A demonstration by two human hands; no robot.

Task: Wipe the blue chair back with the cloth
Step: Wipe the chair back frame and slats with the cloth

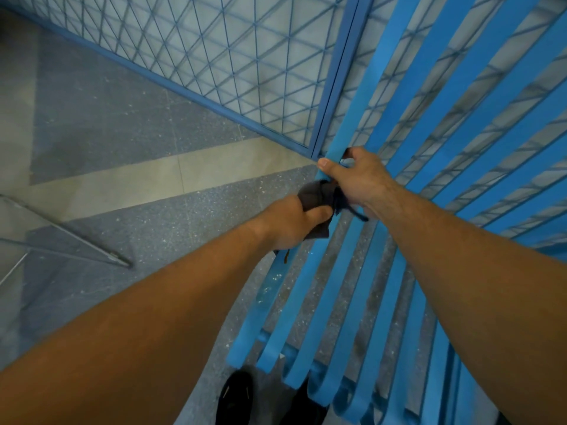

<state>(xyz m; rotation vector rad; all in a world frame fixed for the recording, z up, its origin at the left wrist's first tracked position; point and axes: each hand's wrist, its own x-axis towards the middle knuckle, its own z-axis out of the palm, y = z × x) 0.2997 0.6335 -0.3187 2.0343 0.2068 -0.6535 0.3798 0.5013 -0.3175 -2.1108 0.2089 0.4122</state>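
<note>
The blue chair (pixel 408 124) is built of long flat slats and fills the right half of the head view, its back running up to the top right. My left hand (pixel 291 225) is closed around a dark grey cloth (pixel 316 197), bunched against the leftmost slat where seat and back meet. Just above it, my right hand (pixel 359 182) grips that same slat, thumb across the front and fingers curled behind. Part of the cloth is hidden under both hands.
A blue metal mesh fence (pixel 214 56) with a vertical post (pixel 340 72) stands right behind the chair. A thin metal frame (pixel 76 240) lies on the speckled floor at the left. My dark shoes (pixel 236 397) are beside the seat's front edge.
</note>
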